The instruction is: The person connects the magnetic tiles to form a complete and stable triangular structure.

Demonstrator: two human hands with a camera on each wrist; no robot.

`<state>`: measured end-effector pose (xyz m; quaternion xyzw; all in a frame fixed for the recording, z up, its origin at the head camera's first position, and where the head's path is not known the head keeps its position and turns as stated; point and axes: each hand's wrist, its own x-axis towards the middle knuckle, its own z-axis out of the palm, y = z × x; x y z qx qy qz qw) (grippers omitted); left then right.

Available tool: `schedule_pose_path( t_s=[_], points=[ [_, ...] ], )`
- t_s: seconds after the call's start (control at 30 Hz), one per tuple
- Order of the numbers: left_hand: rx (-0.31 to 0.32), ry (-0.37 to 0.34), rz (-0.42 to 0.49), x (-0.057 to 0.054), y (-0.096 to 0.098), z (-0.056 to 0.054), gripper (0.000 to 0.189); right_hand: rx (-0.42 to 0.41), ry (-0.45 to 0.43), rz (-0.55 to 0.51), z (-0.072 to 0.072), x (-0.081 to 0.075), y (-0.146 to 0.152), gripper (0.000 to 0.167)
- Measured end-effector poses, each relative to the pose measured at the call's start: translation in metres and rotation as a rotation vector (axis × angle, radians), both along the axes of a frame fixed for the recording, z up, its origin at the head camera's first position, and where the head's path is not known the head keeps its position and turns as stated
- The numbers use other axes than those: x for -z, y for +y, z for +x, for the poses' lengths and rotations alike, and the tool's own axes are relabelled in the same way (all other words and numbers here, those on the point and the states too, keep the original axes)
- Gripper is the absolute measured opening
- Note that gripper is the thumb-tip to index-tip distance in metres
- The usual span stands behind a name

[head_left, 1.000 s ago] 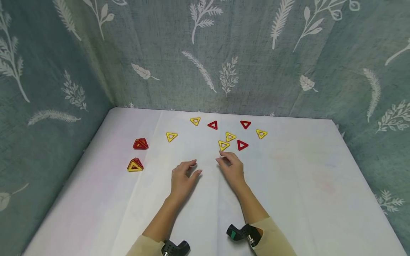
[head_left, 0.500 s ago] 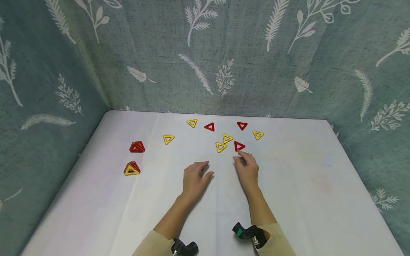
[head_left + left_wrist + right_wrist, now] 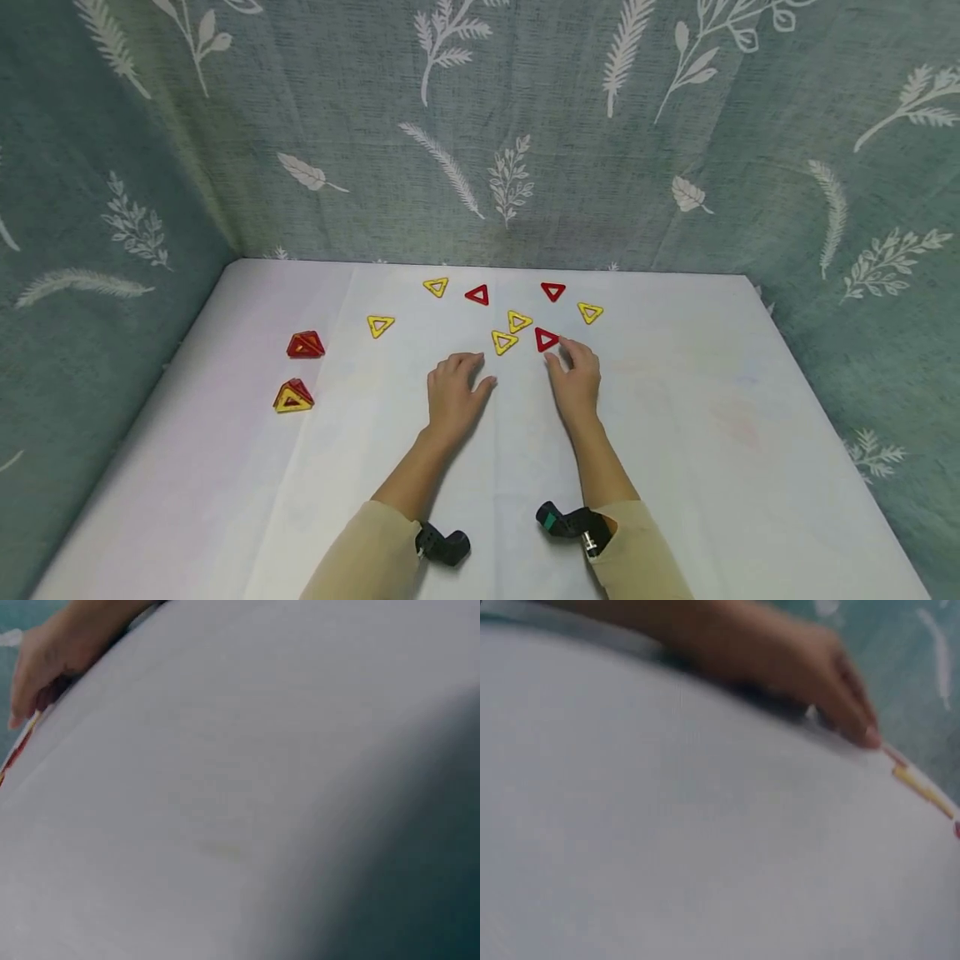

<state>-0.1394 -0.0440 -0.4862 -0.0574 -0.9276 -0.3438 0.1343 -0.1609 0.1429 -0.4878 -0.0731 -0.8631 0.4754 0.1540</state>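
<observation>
My right hand [image 3: 576, 387] is at a flat red triangle frame [image 3: 538, 342], its index fingertip right at the triangle's right corner and the thumb apart below it. In the right wrist view, the fingertips of the right hand [image 3: 802, 667] come down at the row of pieces. Left of it, my left hand [image 3: 453, 400] hovers low over the white table with thumb and fingers spread and nothing between them. Two yellow triangles, one [image 3: 504, 342] nearer and one [image 3: 518, 322] farther, lie beside the red one.
Farther back lie more loose triangles: red [image 3: 477, 294], red [image 3: 553, 291], yellow [image 3: 590, 312], yellow [image 3: 436, 287] and yellow [image 3: 380, 325]. At left stand two small pyramids, one red [image 3: 306, 344], one red and yellow [image 3: 293, 396]. A patterned green cloth [image 3: 360, 217] backs the white table [image 3: 675, 467].
My right hand has moved from the near yellow triangle over to the red one beside it. The left hand has shifted right and forward. The head view has turned slightly.
</observation>
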Motion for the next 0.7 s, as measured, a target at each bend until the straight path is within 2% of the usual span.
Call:
schedule_pose_path(
  t_s=[0.17,0.4,0.6,0.7],
  points=[
    [-0.003,-0.049,-0.050,0.000,0.001,-0.018,0.041,-0.045,-0.065,0.129,-0.012,0.000,0.005,0.040],
    [-0.004,-0.131,-0.088,0.000,0.002,-0.031,0.042,-0.068,-0.101,0.226,-0.019,0.001,0.008,0.041],
    [0.102,-0.173,-0.225,-0.003,0.003,-0.042,0.052,-0.112,-0.127,0.318,-0.024,-0.004,0.007,0.043],
    [0.132,-0.190,-0.298,-0.003,0.004,-0.044,0.057,-0.122,-0.133,0.334,-0.025,-0.004,0.007,0.042]
  ],
)
